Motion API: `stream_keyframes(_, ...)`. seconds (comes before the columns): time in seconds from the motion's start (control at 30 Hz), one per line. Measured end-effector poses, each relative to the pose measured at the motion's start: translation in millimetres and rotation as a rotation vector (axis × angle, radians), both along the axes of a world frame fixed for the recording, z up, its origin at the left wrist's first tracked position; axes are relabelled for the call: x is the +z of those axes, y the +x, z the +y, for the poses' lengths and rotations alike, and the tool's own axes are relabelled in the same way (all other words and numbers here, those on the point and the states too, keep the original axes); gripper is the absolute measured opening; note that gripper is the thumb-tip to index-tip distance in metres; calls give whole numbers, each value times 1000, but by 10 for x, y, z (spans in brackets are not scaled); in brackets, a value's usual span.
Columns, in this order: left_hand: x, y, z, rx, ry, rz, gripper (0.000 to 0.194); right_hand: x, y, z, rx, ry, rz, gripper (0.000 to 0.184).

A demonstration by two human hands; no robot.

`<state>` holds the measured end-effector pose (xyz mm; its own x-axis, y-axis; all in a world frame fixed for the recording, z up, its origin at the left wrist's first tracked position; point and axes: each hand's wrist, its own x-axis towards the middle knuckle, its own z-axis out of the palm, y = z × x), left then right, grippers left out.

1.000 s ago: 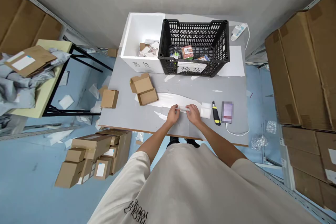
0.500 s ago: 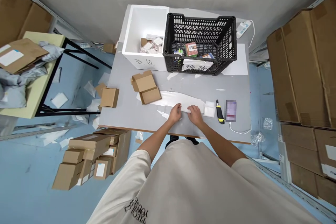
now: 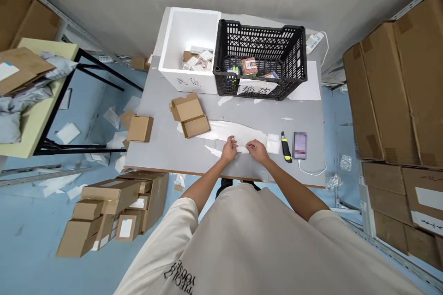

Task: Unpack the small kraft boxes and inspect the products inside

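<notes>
My left hand (image 3: 228, 150) is closed on the left end of a small, flat white piece (image 3: 242, 149), its fingers curled. At the other end, my right hand (image 3: 258, 151) pinches the same piece between thumb and fingertips. Whether it is foam, film or a wrapped item I cannot make out. Just beyond both hands, a long white sheet (image 3: 228, 130) stretches across the grey table (image 3: 162, 147). A white square packet (image 3: 273, 144) lies right of my right hand. An open cardboard box (image 3: 189, 113) rests on the sheet's left end.
Farther right are a black and yellow utility knife (image 3: 286, 148) and a phone (image 3: 299, 145) on a cable. A white foam box (image 3: 188, 80) and a black crate (image 3: 259, 90), both holding small packs, stand at the back. A closed carton (image 3: 140, 129) sits near the left edge.
My fingers have shifted on the white piece, and more of it shows between my hands. The whole view has moved slightly; the other table items have stayed put.
</notes>
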<state>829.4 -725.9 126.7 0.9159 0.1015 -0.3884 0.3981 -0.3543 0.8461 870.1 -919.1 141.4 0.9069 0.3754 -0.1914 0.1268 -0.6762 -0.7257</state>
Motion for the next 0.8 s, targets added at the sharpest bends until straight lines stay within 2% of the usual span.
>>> stream_keyframes(0.07, 0, -2, -14, 1, 15, 10, 49, 50, 106, 4, -49, 10, -7, 17)
stream_keyframes(0.17, 5, -21, -21, -38, 123, 8, 44, 83, 334, 33, -156, -34, -71, 18)
stream_keyframes(0.3, 31, -36, -17, -277, 298, -102, 46, 14, 614, 93, -216, -25, 30, 23)
stream_keyframes(0.37, 48, -21, -20, -411, 364, -154, 51, -53, 651, 110, -205, 45, 45, 40)
stream_keyframes(0.47, 67, 32, -33, -537, 472, -148, 62, -146, 541, 105, -123, 17, 41, 59)
stream_keyframes(0.57, 73, 104, -41, -639, 569, -100, 71, -197, 329, 93, -4, -168, 75, 54)
stream_keyframes(0.63, 70, 151, -40, -704, 602, -70, 74, -213, 204, 105, 41, -265, 129, 59)
stream_keyframes(0.8, 41, 209, -38, -737, 666, -63, 71, -253, 50, 228, 41, -438, 157, 74)
